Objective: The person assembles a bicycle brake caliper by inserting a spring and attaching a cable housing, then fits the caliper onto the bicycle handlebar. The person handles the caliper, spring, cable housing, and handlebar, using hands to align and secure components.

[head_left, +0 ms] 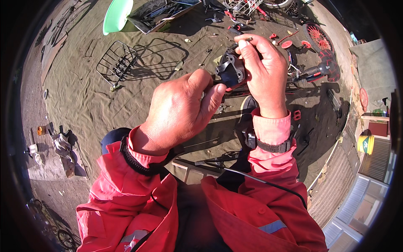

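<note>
In front of my chest, both hands are at a dark metal bracket-like part (230, 72) with bolt holes along its edge; its exact kind I cannot make out. My left hand (180, 105) is closed, thumb and curled forefinger pinching the near left end of the part. Higher up and to the right, my right hand (266, 69) is also closed around the part's far side. A short thin metal piece (249, 40) sticks out between its thumb and forefinger. The right hand's other fingers are mostly hidden behind the part.
A brown cloth (84, 105) covers the ground. On it lie a black wire rack (117, 63), a shallow box of parts (157, 17), a green basin (117, 16) and a red-spoked wheel (317, 38). A red and black frame part (323, 69) lies right. A yellow bucket (365, 144) stands far right.
</note>
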Demonstrator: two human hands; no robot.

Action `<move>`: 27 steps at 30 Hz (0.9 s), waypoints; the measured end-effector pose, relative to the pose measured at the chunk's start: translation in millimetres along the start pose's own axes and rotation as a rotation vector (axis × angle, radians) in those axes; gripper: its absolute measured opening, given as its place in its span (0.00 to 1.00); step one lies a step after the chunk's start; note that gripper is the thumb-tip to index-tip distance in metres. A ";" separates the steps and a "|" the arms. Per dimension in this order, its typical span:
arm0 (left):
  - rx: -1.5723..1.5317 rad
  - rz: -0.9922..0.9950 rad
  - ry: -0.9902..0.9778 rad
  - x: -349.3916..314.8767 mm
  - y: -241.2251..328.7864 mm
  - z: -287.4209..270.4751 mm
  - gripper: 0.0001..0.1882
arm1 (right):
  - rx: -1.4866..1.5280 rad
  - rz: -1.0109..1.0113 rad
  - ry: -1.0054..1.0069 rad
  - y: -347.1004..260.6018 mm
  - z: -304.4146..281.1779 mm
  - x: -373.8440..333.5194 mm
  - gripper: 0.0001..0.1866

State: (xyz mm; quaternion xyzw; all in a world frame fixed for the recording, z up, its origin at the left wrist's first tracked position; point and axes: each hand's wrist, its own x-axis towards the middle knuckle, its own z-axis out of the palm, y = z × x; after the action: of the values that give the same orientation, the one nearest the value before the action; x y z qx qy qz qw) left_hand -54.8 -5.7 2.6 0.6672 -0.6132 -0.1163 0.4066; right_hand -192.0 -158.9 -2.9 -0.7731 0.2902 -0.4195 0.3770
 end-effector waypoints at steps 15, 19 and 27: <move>0.002 0.038 -0.019 -0.5 -3.5 1.9 0.13 | 0.047 0.044 -0.011 -2.4 0.1 -0.6 0.09; -0.073 -0.045 -0.012 -2.2 0.7 0.9 0.08 | 0.018 -0.066 0.038 4.1 2.6 3.1 0.06; -0.039 -0.009 0.001 -2.7 -1.2 2.5 0.07 | -0.013 -0.019 0.002 5.5 -0.3 0.1 0.09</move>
State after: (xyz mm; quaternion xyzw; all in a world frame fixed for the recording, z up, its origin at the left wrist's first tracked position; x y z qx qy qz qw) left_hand -56.2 -4.3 -0.7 0.6619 -0.6078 -0.1297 0.4191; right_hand -192.9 -162.0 -7.3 -0.7778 0.2860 -0.4219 0.3676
